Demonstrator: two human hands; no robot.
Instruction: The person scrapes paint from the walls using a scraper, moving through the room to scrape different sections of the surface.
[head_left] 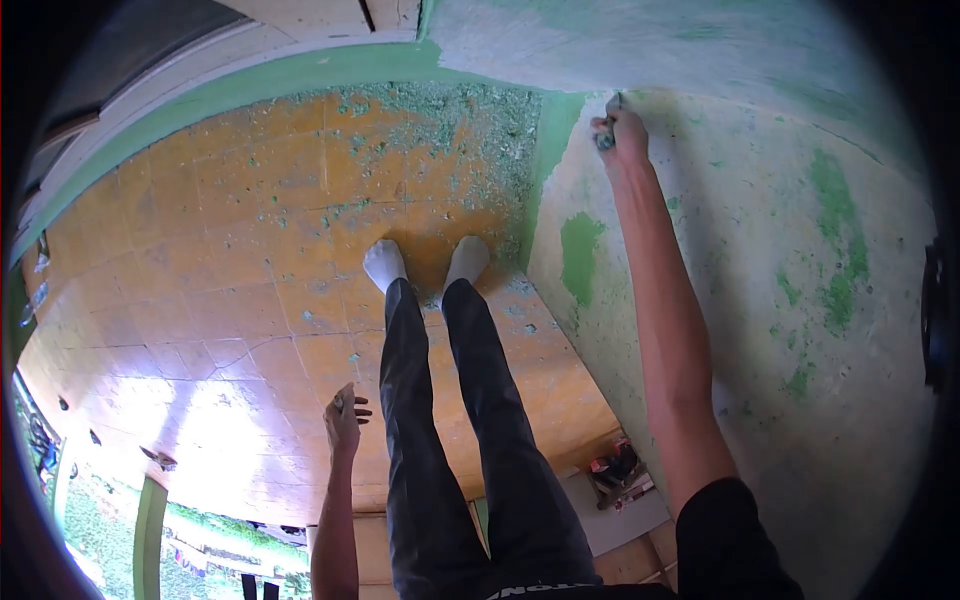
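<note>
My right hand point(628, 138) is raised to the wall at the upper right, its fingers closed around a small scraper point(614, 102). The dark blade touches the wall near the corner; most of the handle is hidden by my fingers. Around it the wall point(740, 260) is mostly bare and pale, with green paint patches point(581, 258) left on it. My left hand point(343, 422) hangs low beside my leg, fingers loosely apart, holding nothing I can see.
Green paint flakes point(450, 130) litter the orange tiled floor point(230, 250), thickest by the corner. My feet in light socks point(384, 264) stand near the wall. Behind me are a board with dark and red items point(615, 470) and a green post point(150, 535) by a bright opening.
</note>
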